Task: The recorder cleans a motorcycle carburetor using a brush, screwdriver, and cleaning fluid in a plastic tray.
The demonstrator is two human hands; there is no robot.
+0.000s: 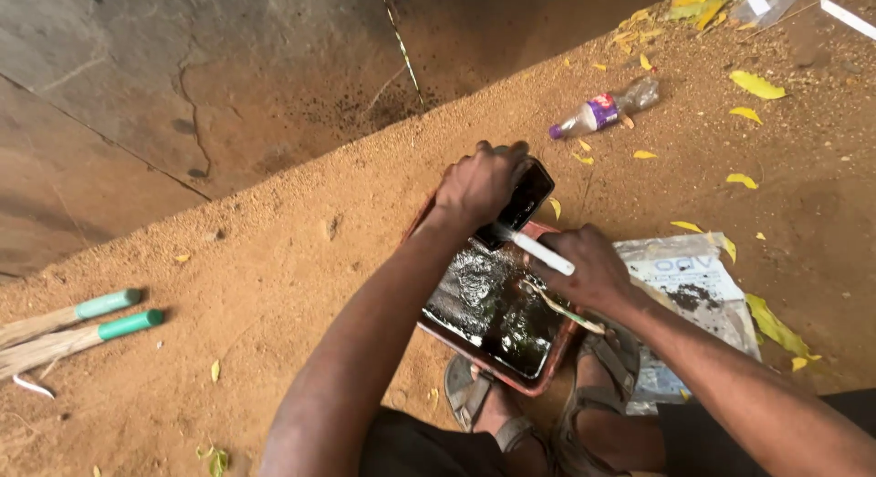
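Water fills the red tray [538, 372]; left hand [479, 187] fingers clamp a dark object [522, 203], right hand [593, 272] grips perhaps a brush [543, 254].

An outdoor yard or roadside work spot, not a room: bare reddish sandy ground [274, 285] strewn with yellow fallen leaves [756, 83]. Beyond the ground rises a cracked, stained concrete wall [182, 84]. On the ground lie a discarded plastic bottle [604, 110], green-handled brooms [82, 326] and a printed sack [693, 285].
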